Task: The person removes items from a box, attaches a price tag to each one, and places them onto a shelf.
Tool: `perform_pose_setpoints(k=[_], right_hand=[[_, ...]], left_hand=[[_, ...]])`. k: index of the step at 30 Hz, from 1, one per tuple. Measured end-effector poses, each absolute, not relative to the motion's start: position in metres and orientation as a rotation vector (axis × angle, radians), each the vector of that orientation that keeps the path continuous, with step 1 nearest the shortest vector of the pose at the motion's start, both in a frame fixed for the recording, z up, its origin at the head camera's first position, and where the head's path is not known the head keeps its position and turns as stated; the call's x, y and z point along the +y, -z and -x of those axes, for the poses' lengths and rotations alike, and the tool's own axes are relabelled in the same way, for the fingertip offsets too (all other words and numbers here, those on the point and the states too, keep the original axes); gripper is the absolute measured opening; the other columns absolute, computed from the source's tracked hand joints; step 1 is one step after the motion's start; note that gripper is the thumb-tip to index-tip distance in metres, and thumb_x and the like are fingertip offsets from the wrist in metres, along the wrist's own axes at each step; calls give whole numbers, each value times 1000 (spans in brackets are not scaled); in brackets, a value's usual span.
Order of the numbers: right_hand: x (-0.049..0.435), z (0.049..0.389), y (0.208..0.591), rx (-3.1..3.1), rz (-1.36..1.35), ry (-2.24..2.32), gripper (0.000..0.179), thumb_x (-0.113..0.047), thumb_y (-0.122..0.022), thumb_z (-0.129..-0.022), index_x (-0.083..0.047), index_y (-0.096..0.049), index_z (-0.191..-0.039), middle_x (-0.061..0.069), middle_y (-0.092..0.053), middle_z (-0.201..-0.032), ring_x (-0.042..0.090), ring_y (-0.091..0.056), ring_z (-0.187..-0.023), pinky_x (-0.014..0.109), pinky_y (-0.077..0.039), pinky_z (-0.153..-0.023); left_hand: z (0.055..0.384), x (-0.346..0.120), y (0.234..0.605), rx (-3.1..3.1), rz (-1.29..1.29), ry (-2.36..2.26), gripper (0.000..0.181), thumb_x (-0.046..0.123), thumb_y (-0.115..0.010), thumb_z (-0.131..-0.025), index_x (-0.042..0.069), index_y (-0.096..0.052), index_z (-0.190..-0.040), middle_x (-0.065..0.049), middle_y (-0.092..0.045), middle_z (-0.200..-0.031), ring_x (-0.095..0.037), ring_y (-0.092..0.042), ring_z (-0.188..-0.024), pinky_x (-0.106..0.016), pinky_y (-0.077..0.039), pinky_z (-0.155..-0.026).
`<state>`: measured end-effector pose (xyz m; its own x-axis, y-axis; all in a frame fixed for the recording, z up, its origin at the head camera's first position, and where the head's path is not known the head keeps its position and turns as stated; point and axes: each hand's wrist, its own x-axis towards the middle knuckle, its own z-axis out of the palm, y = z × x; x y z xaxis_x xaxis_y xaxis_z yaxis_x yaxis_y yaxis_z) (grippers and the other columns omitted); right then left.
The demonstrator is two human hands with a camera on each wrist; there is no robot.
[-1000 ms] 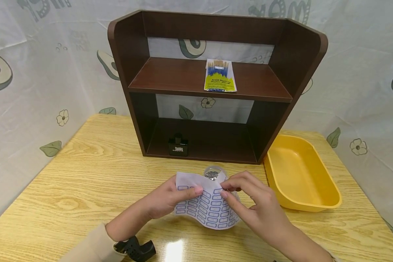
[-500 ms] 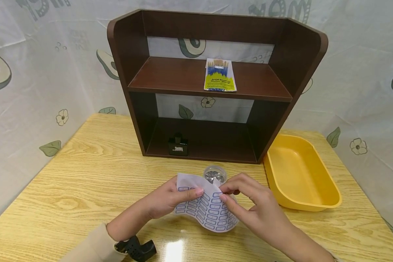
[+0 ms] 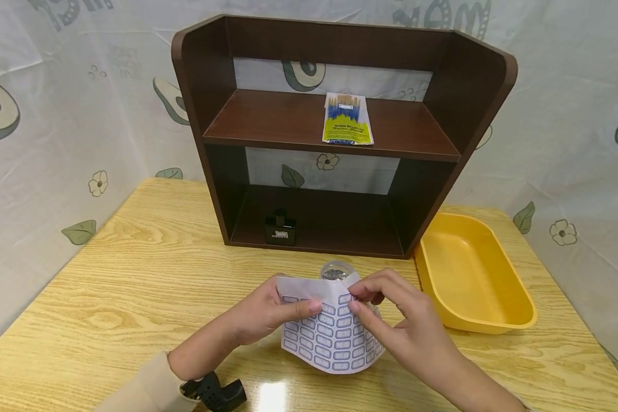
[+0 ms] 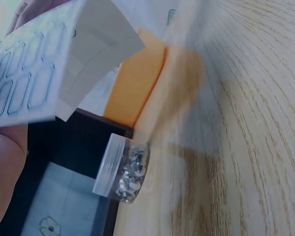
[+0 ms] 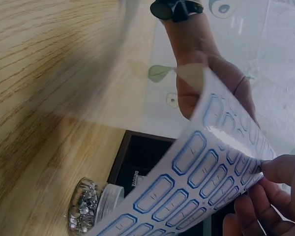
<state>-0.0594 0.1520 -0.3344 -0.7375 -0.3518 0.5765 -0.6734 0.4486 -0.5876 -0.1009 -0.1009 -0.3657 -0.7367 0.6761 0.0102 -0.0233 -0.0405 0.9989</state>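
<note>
A sheet of blue-bordered label stickers (image 3: 325,339) hangs curved between my two hands above the table. My left hand (image 3: 264,313) grips its left side, thumb on the printed face and fingers behind. With thumb and index finger, my right hand (image 3: 409,320) pinches the sheet near its upper right edge, beside a label. In the right wrist view, the right fingertips (image 5: 278,169) press on the edge of the sheet (image 5: 201,167). Just behind the sheet stands a round clear jar (image 3: 335,271) of small silvery pieces. The left wrist view shows this jar (image 4: 123,169) with its lid on.
A dark brown two-tier shelf (image 3: 335,149) stands at the back. Its upper tier bears a pack of artist brushes (image 3: 347,120); a black bottle (image 3: 280,230) stands on the lower tier. Both carry a small label. A yellow tray (image 3: 474,274) lies at the right.
The sheet's lower edge has swung down and spread, with a less wavy bend. Its upper right part again covers more of the jar. Both hands stay nearly in place.
</note>
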Motion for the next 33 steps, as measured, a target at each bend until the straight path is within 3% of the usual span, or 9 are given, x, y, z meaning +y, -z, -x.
perform_pose_setpoints(k=[11, 21, 33], right_hand=[[150, 59, 333, -2336, -828, -1177, 37, 3, -84, -82, -17, -74, -112, -5, -72, -105, 6, -62, -87, 14, -57, -78], [152, 56, 332, -2372, -811, -1162, 32, -1, -86, -82, -20, -75, -105, -8, -69, -100, 5, -61, -86, 17, -58, -75], [151, 56, 335, -2303, -823, -1187, 36, 5, -86, -79, -19, -72, -102, -6, -69, -95, 6, -59, -84, 15, -55, -74]], left_hand=[[102, -101, 366, 1715, -630, -1861, 53, 31, -72, -100, -12, -62, -129, -15, -77, -114, -13, -72, -96, -29, -60, -91], [102, -99, 366, 1723, -714, -1837, 47, 22, -70, -101, -11, -61, -133, -28, -72, -121, -14, -69, -101, -30, -60, -94], [103, -97, 366, 1752, -700, -1812, 46, 21, -68, -103, -9, -60, -137, -30, -69, -129, -14, -69, -106, -38, -59, -102]])
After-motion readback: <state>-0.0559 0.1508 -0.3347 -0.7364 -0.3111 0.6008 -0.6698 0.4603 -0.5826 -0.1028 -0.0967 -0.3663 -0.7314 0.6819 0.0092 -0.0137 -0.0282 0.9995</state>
